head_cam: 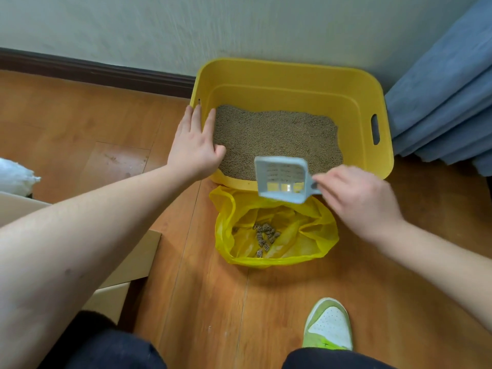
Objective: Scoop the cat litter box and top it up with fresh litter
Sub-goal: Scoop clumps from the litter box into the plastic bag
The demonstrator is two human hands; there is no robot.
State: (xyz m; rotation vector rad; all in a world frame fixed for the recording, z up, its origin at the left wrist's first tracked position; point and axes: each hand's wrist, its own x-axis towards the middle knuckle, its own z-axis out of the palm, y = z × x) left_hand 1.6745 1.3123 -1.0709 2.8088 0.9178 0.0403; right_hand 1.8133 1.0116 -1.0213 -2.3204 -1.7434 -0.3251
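The right hand [359, 201] has its grip clamped on the handle of a pale grey-blue litter scoop [282, 179], fingers curled round it so that the handle itself is mostly hidden. The scoop's slotted pan is held in the air over the near rim of the litter box, partly above the bag below; it is blurred, and it seems to hold nothing, though the blur makes that hard to confirm. The left hand [195, 147] lies with its fingers straight and its grip apart, resting on the left wall of the yellow litter box [292, 75], fingers along the outside of the rim and the thumb reaching over to the inside, near the litter. The box stands on the wooden floor [199, 302] with its far side against a pale wall [186, 27], a slot handle showing in its right wall. Brownish-grey litter [277, 137] covers its bottom, heaped a little unevenly. Just in front of the box, touching its near side, a yellow plastic bag [316, 235] sits open on the floor with a small pile of dark clumps [266, 235] inside. Blue fabric [447, 97] hangs in folds to the right of the box. A green and white shoe [328, 326] rests on the floor nearer the person, and cardboard [138, 259] lies at the left, under the left forearm.
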